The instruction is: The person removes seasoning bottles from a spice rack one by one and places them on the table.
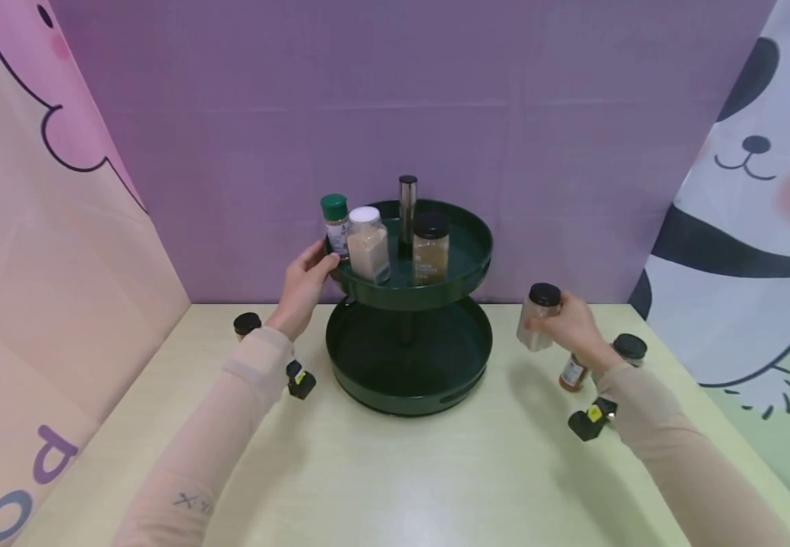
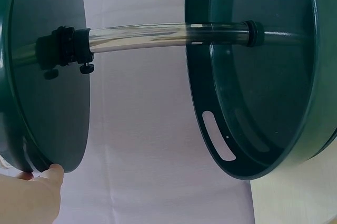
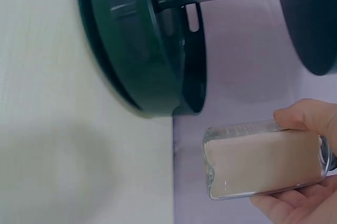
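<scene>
A two-tier dark green turntable rack (image 1: 405,401) stands mid-table. My left hand (image 1: 304,287) grips the left edge of its upper tray (image 1: 466,262); the left wrist view shows the thumb (image 2: 54,174) at that edge. On the upper tray stand a green-capped spice bottle (image 1: 336,228), a white-lidded jar (image 1: 368,247) and a black-lidded jar (image 1: 431,254) of brownish contents. My right hand (image 1: 573,327) holds a clear jar (image 1: 535,323) with a black lid, raised right of the rack. Pale powder fills much of this jar (image 3: 258,161) in the right wrist view.
A small spice bottle (image 1: 573,374) and a black-lidded jar (image 1: 630,348) stand by the right forearm, partly hidden. Another black-lidded jar (image 1: 248,324) shows behind the left forearm. The lower tray (image 1: 368,357) holds no jars. A purple cloth (image 1: 285,137) hangs behind the table.
</scene>
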`<state>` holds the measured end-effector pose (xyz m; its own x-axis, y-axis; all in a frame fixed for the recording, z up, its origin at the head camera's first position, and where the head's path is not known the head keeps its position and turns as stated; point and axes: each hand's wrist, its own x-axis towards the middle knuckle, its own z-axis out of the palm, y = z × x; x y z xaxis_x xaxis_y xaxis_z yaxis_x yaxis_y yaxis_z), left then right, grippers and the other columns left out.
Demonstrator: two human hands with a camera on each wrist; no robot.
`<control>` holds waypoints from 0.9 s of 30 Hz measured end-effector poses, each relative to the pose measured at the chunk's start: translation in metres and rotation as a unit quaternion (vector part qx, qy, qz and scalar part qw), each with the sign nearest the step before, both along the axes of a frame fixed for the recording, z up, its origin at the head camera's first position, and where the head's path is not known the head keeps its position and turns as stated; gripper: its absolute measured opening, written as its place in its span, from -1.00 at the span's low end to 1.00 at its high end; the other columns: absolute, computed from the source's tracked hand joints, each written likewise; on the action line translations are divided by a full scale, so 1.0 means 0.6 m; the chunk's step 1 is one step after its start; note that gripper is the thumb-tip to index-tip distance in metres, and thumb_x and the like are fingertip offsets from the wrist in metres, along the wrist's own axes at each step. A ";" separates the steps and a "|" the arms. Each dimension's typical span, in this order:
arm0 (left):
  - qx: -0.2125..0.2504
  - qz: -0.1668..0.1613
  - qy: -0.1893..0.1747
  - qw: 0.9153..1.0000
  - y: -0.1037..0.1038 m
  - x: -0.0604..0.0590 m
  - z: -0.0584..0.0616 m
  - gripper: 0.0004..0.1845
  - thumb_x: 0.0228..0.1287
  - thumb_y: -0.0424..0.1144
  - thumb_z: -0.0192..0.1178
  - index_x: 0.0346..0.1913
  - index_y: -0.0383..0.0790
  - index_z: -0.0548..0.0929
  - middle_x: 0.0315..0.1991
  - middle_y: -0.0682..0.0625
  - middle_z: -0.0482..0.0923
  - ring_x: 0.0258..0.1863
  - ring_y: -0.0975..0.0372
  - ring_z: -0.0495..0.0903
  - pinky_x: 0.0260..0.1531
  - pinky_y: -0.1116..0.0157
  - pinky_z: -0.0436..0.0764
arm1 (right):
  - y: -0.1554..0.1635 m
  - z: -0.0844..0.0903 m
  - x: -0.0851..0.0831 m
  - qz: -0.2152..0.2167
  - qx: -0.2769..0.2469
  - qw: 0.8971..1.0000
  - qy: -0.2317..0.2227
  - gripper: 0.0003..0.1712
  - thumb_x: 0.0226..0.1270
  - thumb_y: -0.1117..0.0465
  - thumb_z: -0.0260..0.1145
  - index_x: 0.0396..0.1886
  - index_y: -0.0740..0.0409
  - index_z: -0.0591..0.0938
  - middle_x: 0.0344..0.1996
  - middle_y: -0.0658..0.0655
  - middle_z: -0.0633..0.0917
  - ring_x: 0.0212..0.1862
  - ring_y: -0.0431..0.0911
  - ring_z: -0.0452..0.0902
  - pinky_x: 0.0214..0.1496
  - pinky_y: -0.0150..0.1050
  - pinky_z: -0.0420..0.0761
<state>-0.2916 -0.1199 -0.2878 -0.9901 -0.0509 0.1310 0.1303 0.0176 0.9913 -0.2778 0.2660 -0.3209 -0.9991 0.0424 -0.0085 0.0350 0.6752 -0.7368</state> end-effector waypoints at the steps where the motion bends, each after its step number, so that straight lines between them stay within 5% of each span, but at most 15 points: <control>1: 0.001 -0.001 0.001 1.000 0.000 0.001 0.000 -0.35 0.34 -0.17 0.00 0.42 -0.19 0.04 0.41 -0.06 0.08 0.37 0.22 0.13 0.35 0.30 0.19 | 0.002 -0.005 -0.002 -0.005 -0.001 1.000 -0.005 -0.18 0.09 0.18 0.30 0.29 0.41 0.18 0.19 0.48 0.34 0.17 0.32 0.30 0.15 0.19 0.41; 14: 0.000 -0.008 -0.008 1.000 -0.004 -0.004 -0.002 -0.35 0.36 -0.16 -0.02 0.42 -0.16 0.02 0.43 -0.04 0.03 0.38 0.22 0.09 0.37 0.29 0.14 | 0.015 -0.052 -0.018 -0.031 0.000 0.998 -0.048 -0.15 0.11 0.16 0.27 0.29 0.48 0.12 0.19 0.51 0.32 0.19 0.32 0.28 0.17 0.16 0.41; 27: 0.006 0.004 0.000 1.000 -0.001 -0.002 -0.002 -0.36 0.34 -0.16 0.01 0.41 -0.18 0.06 0.40 -0.06 0.11 0.35 0.23 0.16 0.34 0.31 0.21 | 0.010 -0.096 -0.019 -0.047 0.024 0.998 0.025 -0.36 0.07 0.26 0.29 0.04 0.59 0.28 -0.06 0.56 0.47 -0.04 0.32 0.44 -0.07 0.08 0.55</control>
<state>-0.2931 -0.1202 -0.2890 -0.9897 -0.0606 0.1299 0.1297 0.0074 0.9915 -0.2892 0.2722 -0.3783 -0.9897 0.1361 0.0451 0.0647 0.7050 -0.7063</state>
